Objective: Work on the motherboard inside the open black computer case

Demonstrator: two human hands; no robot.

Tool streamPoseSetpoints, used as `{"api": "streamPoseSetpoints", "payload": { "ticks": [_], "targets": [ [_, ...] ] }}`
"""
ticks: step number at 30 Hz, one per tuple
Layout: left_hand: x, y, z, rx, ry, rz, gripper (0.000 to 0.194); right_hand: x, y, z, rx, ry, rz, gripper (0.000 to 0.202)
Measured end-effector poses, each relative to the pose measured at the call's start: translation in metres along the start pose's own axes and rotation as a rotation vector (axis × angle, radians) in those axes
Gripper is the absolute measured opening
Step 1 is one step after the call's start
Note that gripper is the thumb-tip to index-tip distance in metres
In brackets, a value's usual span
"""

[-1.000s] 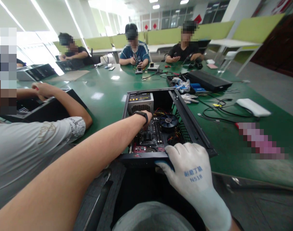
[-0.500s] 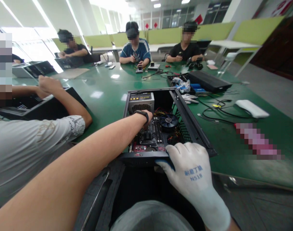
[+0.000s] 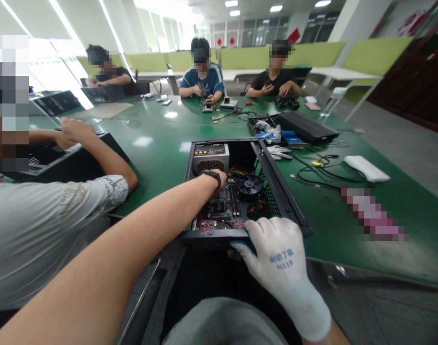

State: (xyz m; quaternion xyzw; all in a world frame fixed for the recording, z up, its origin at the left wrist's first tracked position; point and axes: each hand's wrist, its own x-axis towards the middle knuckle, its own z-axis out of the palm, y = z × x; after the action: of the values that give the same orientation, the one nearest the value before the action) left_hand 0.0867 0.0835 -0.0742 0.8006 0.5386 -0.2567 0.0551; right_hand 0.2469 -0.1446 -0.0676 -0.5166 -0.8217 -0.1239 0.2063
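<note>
While one large green table (image 3: pixel 161 127) fills most of the view, four other people are seen around it: three (image 3: pixel 97 74) (image 3: pixel 201 79) (image 3: pixel 274 81) across, and one (image 3: pixel 57 230) near on the left. This near person's sleeve (image 3: pixel 113 187) has printed letters, which I cannot read surely. One open black computer case (image 3: pixel 213 235) lies on the table, directly before the wearer, at the near edge. One more case (image 3: pixel 111 148) stands by the neighbour on the left. To the right behind the wearer's case there is one black box (image 3: pixel 307 129), with gloves (image 3: pixel 269 132) of white and blue in it.

Inside the open case I count one motherboard (image 3: pixel 222 203), and one grey power supply (image 3: pixel 212 160), whose black label (image 3: pixel 211 149) has yellow marks and writing too small to read. The right hand (image 3: pixel 276 254) wears one white glove, on which is printed in blue "N518", under a line of Chinese characters, 耐磨丁腈, the last one somewhat blurred. Its fingers are bent over the near rim and its thumb is in front, so it grasps the case. The left hand (image 3: pixel 219 179) is bare and reaches inside, beside the power supply; its fingers are hidden, so I cannot tell their state. Right of it is one black fan (image 3: pixel 249 184) with a small unreadable logo. Smallest is one dark wristband (image 3: pixel 212 177) on the left wrist.
</note>
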Motion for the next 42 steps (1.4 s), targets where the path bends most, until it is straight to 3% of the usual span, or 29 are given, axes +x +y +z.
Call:
{"api": "streamPoseSetpoints", "payload": {
  "ticks": [42],
  "targets": [
    [0.0042,-0.0033,0.0038,0.009,-0.009,0.030,0.067,0.0008,0.0002,-0.0013,0.018,-0.010,-0.003,0.034]
  ]
}}
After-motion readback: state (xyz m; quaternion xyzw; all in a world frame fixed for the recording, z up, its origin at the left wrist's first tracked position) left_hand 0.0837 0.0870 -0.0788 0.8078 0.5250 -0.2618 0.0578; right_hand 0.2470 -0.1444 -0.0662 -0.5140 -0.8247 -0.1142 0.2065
